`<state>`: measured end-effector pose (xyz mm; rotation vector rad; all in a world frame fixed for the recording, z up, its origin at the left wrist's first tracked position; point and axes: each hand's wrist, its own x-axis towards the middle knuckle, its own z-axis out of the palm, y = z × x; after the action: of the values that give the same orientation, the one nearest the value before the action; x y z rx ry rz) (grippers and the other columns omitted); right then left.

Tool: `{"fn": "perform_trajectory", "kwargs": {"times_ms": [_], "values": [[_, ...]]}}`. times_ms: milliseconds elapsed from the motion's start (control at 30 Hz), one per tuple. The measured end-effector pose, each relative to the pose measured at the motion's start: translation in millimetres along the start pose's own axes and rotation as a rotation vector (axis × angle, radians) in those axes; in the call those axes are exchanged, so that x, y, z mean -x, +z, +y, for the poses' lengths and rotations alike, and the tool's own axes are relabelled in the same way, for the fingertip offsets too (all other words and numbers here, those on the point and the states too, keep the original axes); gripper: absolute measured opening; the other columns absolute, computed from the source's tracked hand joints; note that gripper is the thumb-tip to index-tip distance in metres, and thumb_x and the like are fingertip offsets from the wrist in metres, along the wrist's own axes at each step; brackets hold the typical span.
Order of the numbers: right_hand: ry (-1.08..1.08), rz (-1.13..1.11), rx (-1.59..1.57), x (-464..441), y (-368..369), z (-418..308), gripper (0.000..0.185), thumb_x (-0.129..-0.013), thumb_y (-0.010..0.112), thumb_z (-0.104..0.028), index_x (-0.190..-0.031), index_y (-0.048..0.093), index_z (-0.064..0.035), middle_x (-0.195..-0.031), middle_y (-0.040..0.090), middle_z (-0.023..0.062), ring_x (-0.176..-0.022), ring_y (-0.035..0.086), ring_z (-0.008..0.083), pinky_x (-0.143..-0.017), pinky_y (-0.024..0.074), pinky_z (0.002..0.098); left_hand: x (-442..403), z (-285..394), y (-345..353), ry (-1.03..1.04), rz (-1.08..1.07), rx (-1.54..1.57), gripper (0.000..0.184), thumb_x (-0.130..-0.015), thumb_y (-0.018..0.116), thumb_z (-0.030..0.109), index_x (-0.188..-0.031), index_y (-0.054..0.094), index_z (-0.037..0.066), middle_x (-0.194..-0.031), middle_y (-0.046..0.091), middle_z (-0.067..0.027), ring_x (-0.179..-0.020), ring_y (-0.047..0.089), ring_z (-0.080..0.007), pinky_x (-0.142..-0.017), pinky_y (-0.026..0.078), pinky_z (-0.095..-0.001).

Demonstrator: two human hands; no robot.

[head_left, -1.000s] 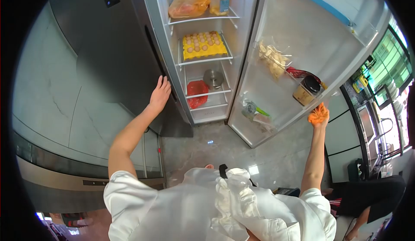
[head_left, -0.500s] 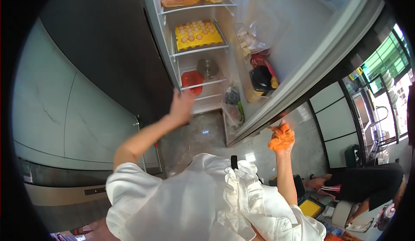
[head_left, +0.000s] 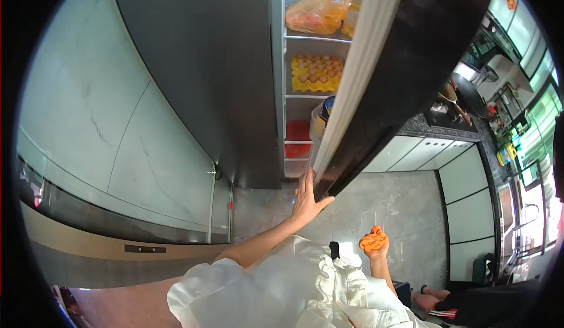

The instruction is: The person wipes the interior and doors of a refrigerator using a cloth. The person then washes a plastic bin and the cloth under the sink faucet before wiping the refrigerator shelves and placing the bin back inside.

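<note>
My left hand (head_left: 306, 203) reaches to the lower edge of the refrigerator door (head_left: 411, 63), fingers stretched out and thumb spread, seemingly against its edge. The door stands partly open. A bunched orange cloth (head_left: 373, 239) is gripped in my right hand (head_left: 380, 251), held low over the floor to the right of the door. Through the gap, a yellow tray of eggs (head_left: 302, 83) rests on a middle shelf. Above it lies a knotted plastic bag of food (head_left: 314, 12), and a red container (head_left: 297, 131) is lower down. The door hides the right side of the shelves.
Dark refrigerator panel (head_left: 200, 75) and pale marbled cabinet fronts (head_left: 76, 110) line the left. Grey tiled floor (head_left: 405, 210) extends below the door. At right are a stove (head_left: 449, 115) and white cabinets (head_left: 467, 172). Another person's dark-clothed leg (head_left: 487, 304) is at lower right.
The refrigerator door has swung partway toward closed, covering more shelves. My left hand moved right from near the lower shelves to the door's edge. My right hand, still with the cloth, dropped away from the door.
</note>
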<state>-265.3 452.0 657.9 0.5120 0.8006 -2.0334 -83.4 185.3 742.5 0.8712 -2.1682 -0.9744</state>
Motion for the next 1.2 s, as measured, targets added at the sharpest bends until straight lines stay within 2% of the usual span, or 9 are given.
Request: {"fn": "perform_trajectory", "kwargs": {"times_ms": [233,400,500,567,633,667,867,1033,1200], "values": [[0.005,-0.023,0.03,-7,27,15,0.02,-0.085,0.041,-0.028,-0.084,0.053,-0.0116,-0.068,0.052,0.0018,-0.05,0.042,0.0203,-0.047,0.0338,0.0369,-65,-39,-13,-0.033,0.301,-0.097,0.093,-0.086,0.064,0.047,-0.147,0.015,-0.003,-0.145,0.032,-0.0273,-0.133,0.034,-0.0413,-0.107,0.029,-0.0501],[0.028,-0.231,0.044,-16,2,11,0.044,-0.088,0.028,-0.044,-0.091,0.054,-0.008,-0.077,0.053,0.0037,-0.057,0.045,0.0207,-0.052,0.0396,0.0379,-105,-61,-16,-0.199,0.471,-0.216,0.098,-0.086,0.062,0.05,-0.15,0.01,-0.002,-0.157,0.008,-0.0226,-0.146,0.009,-0.0362,-0.112,0.016,-0.0591],[0.004,-0.051,-0.074,-4,1,9,0.042,-0.088,0.03,-0.043,-0.089,0.054,-0.0082,-0.074,0.05,0.0033,-0.056,0.045,0.0205,-0.052,0.0404,0.039,-128,-76,-19,-0.194,0.532,-0.2,0.099,-0.085,0.064,0.051,-0.15,0.011,-0.003,-0.156,0.011,-0.0235,-0.145,0.013,-0.037,-0.111,0.018,-0.0591],[0.003,-0.19,-0.058,-2,-10,4,0.039,-0.086,0.034,-0.038,-0.092,0.056,-0.0073,-0.078,0.057,0.0048,-0.061,0.053,0.022,-0.051,0.0421,0.0397,-145,-85,-19,-0.157,0.593,-0.278,0.097,-0.084,0.066,0.045,-0.148,0.015,-0.006,-0.153,0.016,-0.0272,-0.143,0.016,-0.0391,-0.111,0.02,-0.057],[-0.069,-0.047,-0.084,2,-16,7,0.039,-0.086,0.034,-0.035,-0.098,0.059,-0.006,-0.083,0.061,0.0065,-0.065,0.057,0.0241,-0.053,0.0436,0.0396,-157,-57,-34,-0.092,0.649,-0.269,0.084,-0.083,0.066,0.03,-0.141,0.023,-0.013,-0.145,0.027,-0.0344,-0.136,0.027,-0.0461,-0.111,0.027,-0.0496],[-0.115,0.17,-0.102,5,-15,2,0.04,-0.086,0.034,-0.033,-0.101,0.06,-0.0054,-0.085,0.062,0.0073,-0.067,0.058,0.0252,-0.054,0.0444,0.0394,-162,-53,-29,0.032,0.814,-0.267,0.047,-0.078,0.066,0.019,-0.108,0.043,-0.008,-0.103,0.048,-0.0256,-0.099,0.048,-0.0463,-0.089,0.039,-0.0504],[-0.147,-0.094,-0.219,6,-74,-10,0.047,-0.09,0.028,-0.036,-0.104,0.059,-0.0036,-0.087,0.063,0.0109,-0.069,0.059,0.0261,-0.065,0.0509,0.0425,-167,-65,-8,-0.15,0.834,-0.255,0.06,-0.081,0.069,0.041,-0.103,0.042,-0.008,-0.098,0.051,-0.0277,-0.088,0.054,-0.0514,-0.076,0.046,-0.059],[-0.163,0.185,-0.35,0,-88,-54,0.051,-0.092,0.025,-0.038,-0.103,0.06,-0.0025,-0.093,0.065,0.013,-0.073,0.061,0.0271,-0.067,0.051,0.0418,-208,-126,9,-0.3,1.023,-0.624,0.106,-0.07,0.057,0.079,-0.123,0.037,-0.01,-0.124,0.045,-0.0265,-0.112,0.05,-0.0475,-0.078,0.045,-0.0623],[-0.161,0.099,-0.38,-32,-132,-139,0.054,-0.094,0.022,-0.038,-0.103,0.06,-0.001,-0.094,0.066,0.0139,-0.072,0.061,0.0277,-0.067,0.0517,0.0409,-216,-115,20,-0.567,1.051,-0.738,0.101,-0.073,0.053,0.079,-0.129,0.041,-0.005,-0.12,0.055,-0.0229,-0.106,0.058,-0.0423,-0.079,0.049,-0.0552]]}}
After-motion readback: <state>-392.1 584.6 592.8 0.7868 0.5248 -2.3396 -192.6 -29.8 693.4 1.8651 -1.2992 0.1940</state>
